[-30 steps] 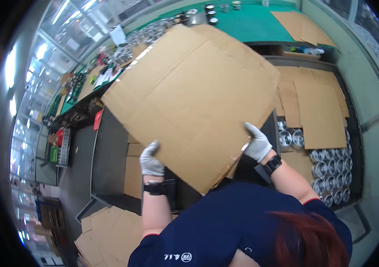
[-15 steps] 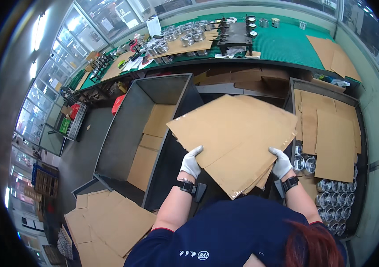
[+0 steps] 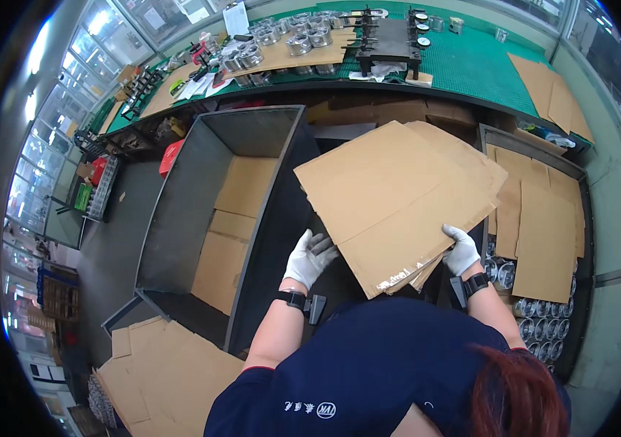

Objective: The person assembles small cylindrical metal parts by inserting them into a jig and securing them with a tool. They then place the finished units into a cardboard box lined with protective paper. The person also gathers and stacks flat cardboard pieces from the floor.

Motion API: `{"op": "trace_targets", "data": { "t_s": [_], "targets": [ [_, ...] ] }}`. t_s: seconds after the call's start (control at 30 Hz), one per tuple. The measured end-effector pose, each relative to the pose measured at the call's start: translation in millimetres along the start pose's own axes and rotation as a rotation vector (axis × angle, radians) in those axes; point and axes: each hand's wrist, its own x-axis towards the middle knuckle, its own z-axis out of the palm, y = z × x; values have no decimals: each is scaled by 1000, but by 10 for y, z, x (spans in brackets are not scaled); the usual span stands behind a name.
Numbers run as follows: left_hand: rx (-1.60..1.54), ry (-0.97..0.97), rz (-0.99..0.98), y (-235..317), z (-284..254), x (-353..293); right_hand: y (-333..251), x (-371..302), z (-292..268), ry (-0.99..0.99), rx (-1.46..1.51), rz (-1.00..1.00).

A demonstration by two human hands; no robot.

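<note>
A stack of brown cardboard sheets (image 3: 405,197) is in front of me, its sheets fanned slightly out of line and some clear tape along the near edge. My right hand (image 3: 462,251), in a white glove, grips the stack at its near right edge, thumb on top and the fingers hidden beneath. Beside the left edge, my gloved left hand (image 3: 309,258) is open with its fingers spread, and it holds nothing. Whether its fingertips touch the cardboard I cannot tell.
At left stands a deep grey metal bin (image 3: 179,197) lined with cardboard. The right-hand bin (image 3: 586,173) holds shiny round metal parts (image 3: 543,328) under cardboard sheets. More cardboard (image 3: 179,371) lies at lower left. A green-topped bench (image 3: 463,65) runs across the back.
My left hand has let go of the stack's left edge and spread its fingers. The stack has shifted away from me and a little right, still in my right hand.
</note>
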Motion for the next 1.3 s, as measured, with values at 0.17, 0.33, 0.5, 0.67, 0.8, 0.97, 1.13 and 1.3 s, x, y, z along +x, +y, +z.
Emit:
{"op": "trace_targets", "data": {
  "t_s": [0.17, 0.33, 0.5, 0.67, 0.8, 0.97, 1.13, 1.3],
  "targets": [
    [198, 229, -155, 130, -896, 420, -27, 436, 404, 167, -130, 72],
    [308, 392, -211, 284, -1171, 671, 117, 1035, 501, 180, -123, 111],
    [291, 416, -150, 402, -1317, 711, -79, 1765, 596, 197, -85, 149],
    [222, 550, -62, 510, -1257, 658, -536, 2821, 771, 229, 103, 79],
    [63, 725, -17, 508, -1144, 611, -1001, 4176, 193, 219, 112, -1],
    [204, 832, 115, 686, -5, 473, -1370, 5141, 109, 301, 195, 1],
    [284, 857, 120, 802, 789, 492, -1782, 6042, -604, 255, 228, -93],
    [331, 1042, 4, 458, 770, 233, -2396, 6254, -392, 581, -1663, -450]
  ]
}}
